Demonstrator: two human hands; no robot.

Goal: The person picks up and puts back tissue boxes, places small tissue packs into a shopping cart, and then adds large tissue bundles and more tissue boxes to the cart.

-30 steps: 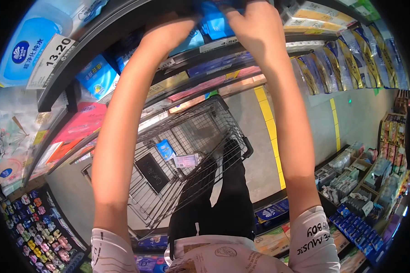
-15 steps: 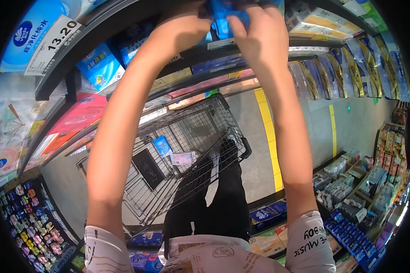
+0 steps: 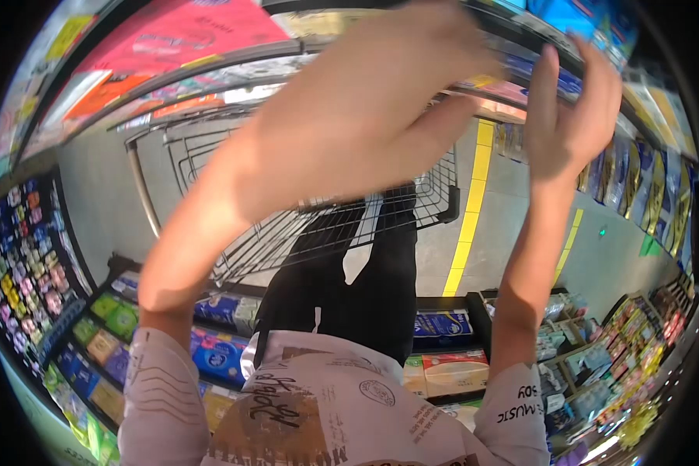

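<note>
My left hand (image 3: 357,101) fills the upper middle, close to the camera and blurred. Its thumb points right, apart from the fingers, with no item visible between them. To its right, my right hand (image 3: 575,124) is raised with fingers stretched and spread, the fingertips overlapping blue packs (image 3: 586,27) on the upper shelf. Below my hands stands a black wire shopping cart (image 3: 287,241), its basket largely hidden behind my left hand and forearm.
Shelves of tissue packs run along the top, including a large pink pack (image 3: 186,35). Gold-and-blue bags (image 3: 637,179) hang at right. A yellow floor line (image 3: 470,210) crosses the grey floor. Low shelves (image 3: 217,349) with packs lie behind my legs.
Both hands have come away from the blue pack they were on at the shelf. My left hand is now nearer the camera; my right hand is farther right, fingers spread. The view has shifted.
</note>
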